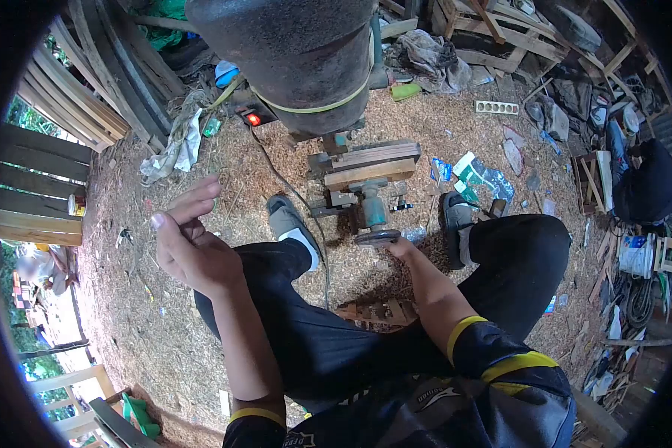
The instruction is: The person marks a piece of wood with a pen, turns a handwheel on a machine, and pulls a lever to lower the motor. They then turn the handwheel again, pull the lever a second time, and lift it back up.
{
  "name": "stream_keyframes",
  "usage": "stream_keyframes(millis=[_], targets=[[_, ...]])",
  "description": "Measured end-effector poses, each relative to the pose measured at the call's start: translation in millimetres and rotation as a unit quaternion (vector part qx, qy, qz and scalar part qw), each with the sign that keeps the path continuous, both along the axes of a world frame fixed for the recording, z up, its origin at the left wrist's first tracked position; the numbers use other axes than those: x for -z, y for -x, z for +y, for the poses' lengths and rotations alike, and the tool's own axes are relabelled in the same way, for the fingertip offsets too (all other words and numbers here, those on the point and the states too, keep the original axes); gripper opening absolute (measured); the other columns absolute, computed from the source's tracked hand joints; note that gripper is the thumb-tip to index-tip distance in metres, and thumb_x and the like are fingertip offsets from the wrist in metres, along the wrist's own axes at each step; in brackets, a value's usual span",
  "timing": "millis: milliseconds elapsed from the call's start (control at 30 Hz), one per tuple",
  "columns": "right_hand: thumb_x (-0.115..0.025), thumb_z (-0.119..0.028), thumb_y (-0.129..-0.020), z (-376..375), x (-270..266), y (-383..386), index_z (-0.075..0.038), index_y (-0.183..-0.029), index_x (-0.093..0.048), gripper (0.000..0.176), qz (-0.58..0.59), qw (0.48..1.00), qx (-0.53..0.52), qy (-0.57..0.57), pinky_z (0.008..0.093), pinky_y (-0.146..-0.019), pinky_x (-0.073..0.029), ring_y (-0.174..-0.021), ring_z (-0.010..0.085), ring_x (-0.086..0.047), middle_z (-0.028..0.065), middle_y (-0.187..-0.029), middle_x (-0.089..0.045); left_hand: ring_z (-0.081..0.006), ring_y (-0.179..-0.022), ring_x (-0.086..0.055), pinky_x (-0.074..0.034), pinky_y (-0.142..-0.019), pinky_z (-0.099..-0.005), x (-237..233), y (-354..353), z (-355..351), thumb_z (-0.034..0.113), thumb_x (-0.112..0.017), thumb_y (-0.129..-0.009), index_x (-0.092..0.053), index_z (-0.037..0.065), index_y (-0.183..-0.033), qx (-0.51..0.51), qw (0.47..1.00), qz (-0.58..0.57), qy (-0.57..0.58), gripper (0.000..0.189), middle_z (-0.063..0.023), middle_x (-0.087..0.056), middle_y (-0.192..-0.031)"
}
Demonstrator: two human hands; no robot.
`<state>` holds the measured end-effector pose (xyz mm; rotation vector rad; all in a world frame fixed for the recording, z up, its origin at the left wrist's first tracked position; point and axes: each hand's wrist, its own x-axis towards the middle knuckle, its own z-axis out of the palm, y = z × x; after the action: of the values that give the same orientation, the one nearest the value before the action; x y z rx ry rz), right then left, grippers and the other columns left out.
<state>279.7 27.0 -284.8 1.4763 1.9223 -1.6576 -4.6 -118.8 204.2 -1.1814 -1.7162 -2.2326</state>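
My left hand point(190, 250) is raised above the floor on the left, fingers loosely bent and apart, holding nothing. Low in front of me, my right hand point(402, 249) grips the rim of a round handwheel point(377, 237); the wheel hides part of its fingers. Behind the wheel is the greenish metal body of a clamp or vise point(373, 207). Beyond it, wooden pieces point(371, 174) lie crosswise between its metal parts. A large dark rounded drum point(295, 56) stands over the far end, with a yellowish band around it.
A black cable point(276, 170) runs across the shavings-covered floor beside my left foot point(284, 218). A red light point(253, 119) glows near the drum. A power strip point(496, 107) and plastic wrapping point(485, 179) lie to the right. Another person point(647, 183) crouches at far right. Boards point(37, 172) stand left.
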Motion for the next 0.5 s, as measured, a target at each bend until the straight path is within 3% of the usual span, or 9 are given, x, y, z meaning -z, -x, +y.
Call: stream_keyframes(millis=[67, 167, 267, 500], targets=[[-0.074, -0.048, -0.086, -2, -31, 4, 0.005, -0.125, -0.067, 0.066, -0.03, 0.999, 0.01, 0.025, 0.0408, -0.093, -0.051, -0.11, 0.0298, -0.068, 0.0213, -0.121, -0.07, -0.0397, -0.098, -0.071, -0.05, -0.1, -0.0515, 0, 0, 0, 0.028, -0.026, -0.109, -0.065, -0.004, -0.086, 0.002, 1.0, -0.003, -0.003, 0.056, -0.0247, -0.072, -0.093], [-0.073, -0.048, -0.087, -4, -29, 5, 0.004, -0.121, -0.069, 0.062, -0.04, 0.999, 0.017, -0.018, 0.0406, -0.093, -0.051, -0.11, 0.0296, -0.068, 0.0218, -0.118, -0.071, -0.0397, -0.098, -0.071, -0.05, -0.1, -0.0512, -1, 0, 0, 0.028, -0.026, -0.109, -0.065, -0.004, -0.086, 0.004, 1.0, -0.001, -0.007, 0.056, -0.0248, -0.072, -0.094], [-0.074, -0.043, -0.089, -1, 6, 2, -0.005, -0.134, -0.063, 0.061, -0.045, 0.999, 0.006, 0.023, 0.0397, -0.103, -0.047, -0.122, 0.0311, -0.062, 0.0177, -0.129, -0.068, -0.0394, -0.099, -0.07, -0.05, -0.099, -0.0509, 0, 0, 0, 0.027, -0.026, -0.109, -0.065, -0.004, -0.086, 0.005, 1.0, 0.006, -0.006, 0.055, -0.025, -0.072, -0.094], [-0.072, -0.039, -0.092, -2, 25, 0, -0.004, -0.134, -0.063, 0.056, -0.003, 0.999, 0.015, 0.034, 0.039, -0.103, -0.046, -0.122, 0.0286, -0.061, 0.0167, -0.13, -0.067, -0.0387, -0.1, -0.07, -0.05, -0.1, -0.0503, -1, -2, 0, 0.026, -0.026, -0.109, -0.065, -0.004, -0.086, -0.004, 1.0, 0.005, 0.0, 0.055, -0.0255, -0.072, -0.094]])
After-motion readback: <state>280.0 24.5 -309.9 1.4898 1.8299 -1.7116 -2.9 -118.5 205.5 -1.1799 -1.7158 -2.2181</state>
